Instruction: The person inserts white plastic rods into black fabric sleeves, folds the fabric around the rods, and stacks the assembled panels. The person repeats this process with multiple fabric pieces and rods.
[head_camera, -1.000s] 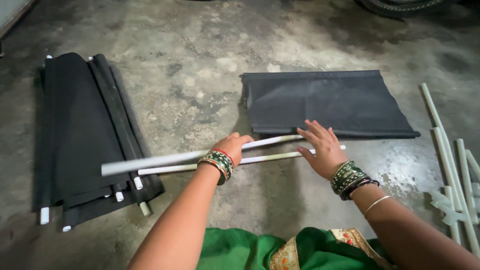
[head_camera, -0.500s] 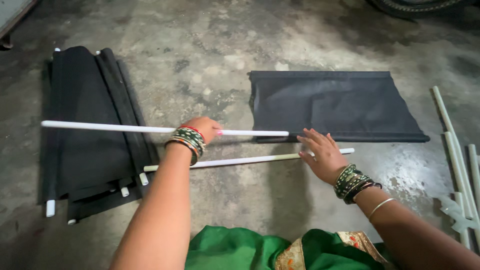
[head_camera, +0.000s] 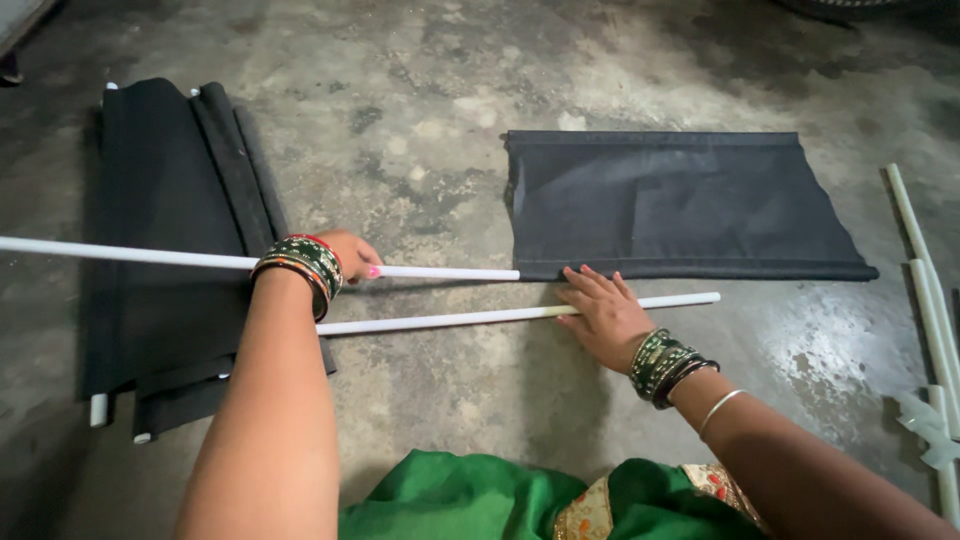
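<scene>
My left hand (head_camera: 350, 256) grips a long white pipe (head_camera: 130, 255) and holds it level above the floor; its right end sits at the front left corner of a flat black cloth panel (head_camera: 680, 205). A second white pipe (head_camera: 470, 318) lies on the concrete floor just in front. My right hand (head_camera: 600, 315) rests on that pipe with its fingers spread flat. Both wrists wear green and red bangles.
A stack of black cloth panels with white pipe ends (head_camera: 170, 250) lies at the left. More white pipes and plastic connectors (head_camera: 930, 330) lie at the right edge. Green cloth with a gold border (head_camera: 480, 500) covers my lap at the bottom.
My left hand has lifted the upper pipe off the floor and drawn it leftward, over the stack. My right hand has settled down onto the lower pipe.
</scene>
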